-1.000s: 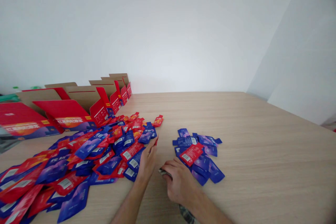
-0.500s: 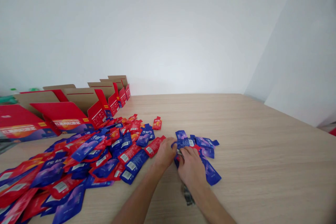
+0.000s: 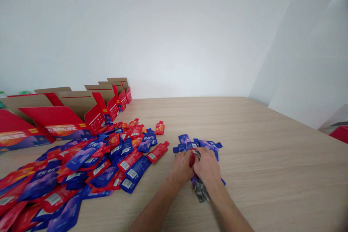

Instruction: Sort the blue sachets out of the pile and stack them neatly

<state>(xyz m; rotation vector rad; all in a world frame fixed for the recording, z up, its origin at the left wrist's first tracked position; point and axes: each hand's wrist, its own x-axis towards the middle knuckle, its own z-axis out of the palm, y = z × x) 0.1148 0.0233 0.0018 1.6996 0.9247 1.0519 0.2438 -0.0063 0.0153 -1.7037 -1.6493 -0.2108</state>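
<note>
Side by side over a small heap of blue pouches [image 3: 208,145], my two hands meet with bent fingers. My left hand [image 3: 181,169] is closed on a red pouch [image 3: 192,158], which shows between thumb and fingers. Against it, my right hand [image 3: 208,165] closes on the pouch's other side, where a pale, shiny edge shows. Under the right wrist, a crumpled grey and dark shiny piece [image 3: 201,192] lies partly hidden; I cannot tell what it is. Most of the heap is covered by the hands.
A wide pile of red and blue pouches [image 3: 95,159] spreads over the left of the wooden table [image 3: 266,159]. One red pouch [image 3: 160,127] lies apart near the middle. Behind the pile, open red cartons [image 3: 65,123] stand in a row toward the white wall [image 3: 185,36].
My left hand has moved right and nearer, up against my right hand. A red pouch now shows between them, where blue pouches were under the fingers. The view has shifted slightly right.
</note>
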